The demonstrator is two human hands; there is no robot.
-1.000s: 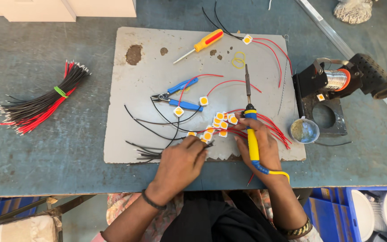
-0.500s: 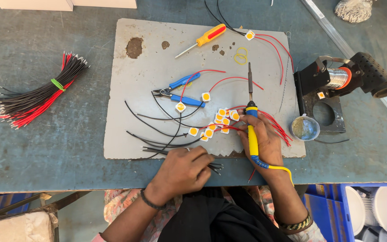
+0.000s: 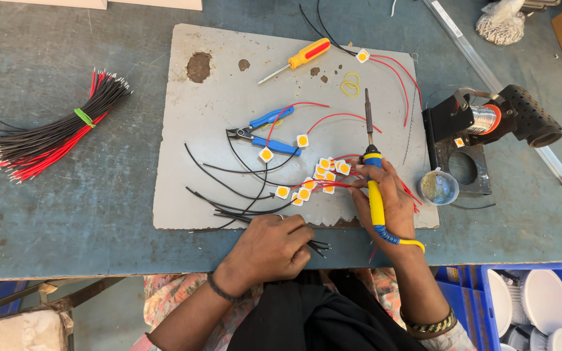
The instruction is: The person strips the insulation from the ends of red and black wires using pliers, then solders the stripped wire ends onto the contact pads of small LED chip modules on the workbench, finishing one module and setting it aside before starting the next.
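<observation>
My right hand (image 3: pixel 388 207) grips a yellow and blue soldering iron (image 3: pixel 373 175) whose tip points away from me over the grey work mat (image 3: pixel 242 71). Its fingers also rest on red wires beside a cluster of small square white chips with orange centres (image 3: pixel 325 170). My left hand (image 3: pixel 273 246) sits at the mat's near edge, closed on the ends of several black wires (image 3: pixel 229 211) that fan out across the mat.
Blue-handled cutters (image 3: pixel 265 133) and a yellow screwdriver (image 3: pixel 297 60) lie on the mat. A banded bundle of red and black wires (image 3: pixel 50 138) lies at left. A black iron stand with solder spool (image 3: pixel 482 123) and a small flux tin (image 3: pixel 438 188) stand at right. Blue bins (image 3: pixel 521 305) hold white housings.
My left hand has drawn back from the chips to the mat's near edge and closed on the black wire ends. The right hand with the iron has stayed put.
</observation>
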